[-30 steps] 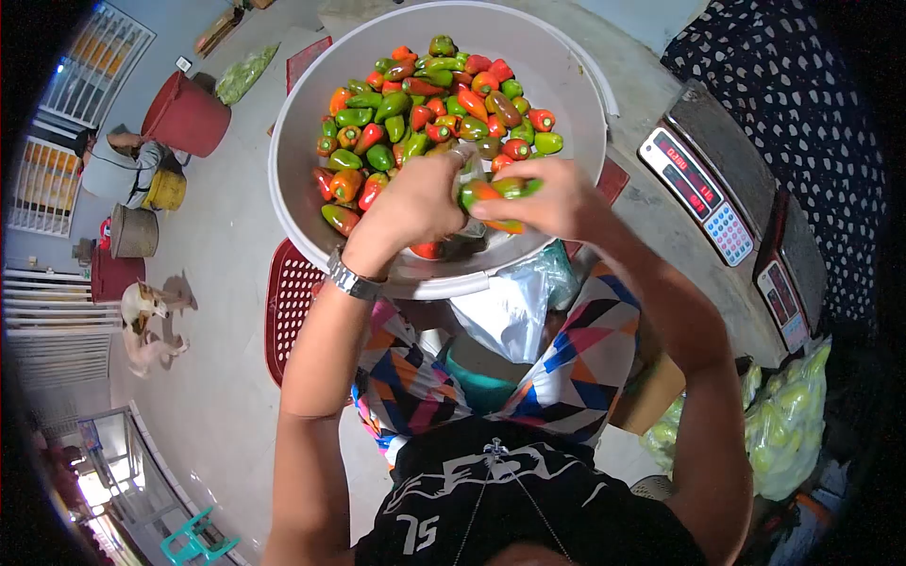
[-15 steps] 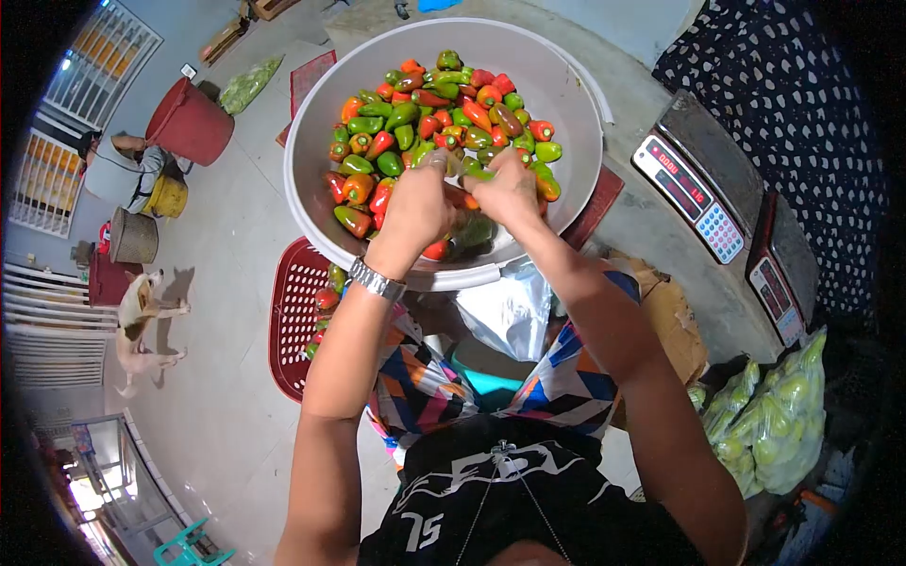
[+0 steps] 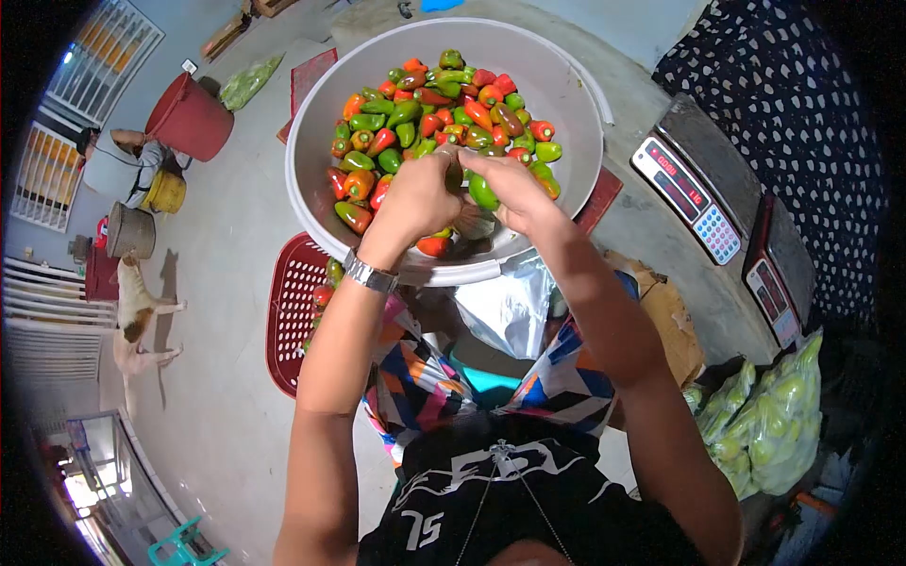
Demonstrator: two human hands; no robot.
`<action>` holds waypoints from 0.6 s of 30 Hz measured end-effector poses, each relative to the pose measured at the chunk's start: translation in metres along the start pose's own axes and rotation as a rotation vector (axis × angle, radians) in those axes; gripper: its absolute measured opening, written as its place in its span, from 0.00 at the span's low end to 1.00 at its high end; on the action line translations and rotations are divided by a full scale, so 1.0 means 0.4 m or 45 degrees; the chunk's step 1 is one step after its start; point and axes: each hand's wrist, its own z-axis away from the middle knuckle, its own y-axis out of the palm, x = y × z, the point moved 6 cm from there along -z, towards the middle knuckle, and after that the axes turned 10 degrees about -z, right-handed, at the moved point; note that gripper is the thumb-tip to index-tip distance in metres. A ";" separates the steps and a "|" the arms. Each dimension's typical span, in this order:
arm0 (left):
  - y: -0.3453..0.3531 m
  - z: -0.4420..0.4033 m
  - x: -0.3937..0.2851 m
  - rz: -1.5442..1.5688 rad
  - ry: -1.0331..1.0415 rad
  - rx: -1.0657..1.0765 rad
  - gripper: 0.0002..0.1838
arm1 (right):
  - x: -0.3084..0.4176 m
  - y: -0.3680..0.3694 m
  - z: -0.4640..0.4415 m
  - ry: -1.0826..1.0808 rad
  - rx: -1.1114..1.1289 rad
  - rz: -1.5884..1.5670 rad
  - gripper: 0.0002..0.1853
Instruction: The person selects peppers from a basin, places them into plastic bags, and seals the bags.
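A wide pale grey tub [image 3: 326, 104] holds many red, green and mixed peppers [image 3: 404, 111]. Over its near side my left hand [image 3: 427, 193], with a metal watch at the wrist, is closed on the edge of a small clear plastic bag [image 3: 472, 224]. My right hand [image 3: 514, 189] meets it at the fingertips, its fingers curled against a green pepper [image 3: 483, 192] at the bag's mouth. Whether the right fingers grip the pepper or only the bag is hard to tell. A few peppers lie beneath the hands.
A red basket [image 3: 285, 321] with peppers stands left of my legs. Two digital scales [image 3: 684, 198] are at the right, above bags of green produce [image 3: 779, 424]. A dog [image 3: 137, 316] and a person [image 3: 118, 170] beside buckets are at the left.
The right hand has moved left and inward to meet the left hand; the green and red peppers it held a second ago are no longer visible in it. The dog has shifted.
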 end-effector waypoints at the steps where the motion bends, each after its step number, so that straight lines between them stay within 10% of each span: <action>1: -0.003 -0.001 0.002 -0.043 -0.058 0.030 0.31 | 0.018 0.025 0.007 -0.016 -0.020 0.081 0.20; 10: -0.081 -0.010 0.044 -0.527 -0.186 -0.070 0.24 | 0.162 0.090 0.029 -0.123 0.043 1.920 0.28; 18: -0.160 -0.013 0.065 -0.383 0.184 -0.108 0.16 | 0.308 0.083 0.140 -1.109 0.415 2.493 0.12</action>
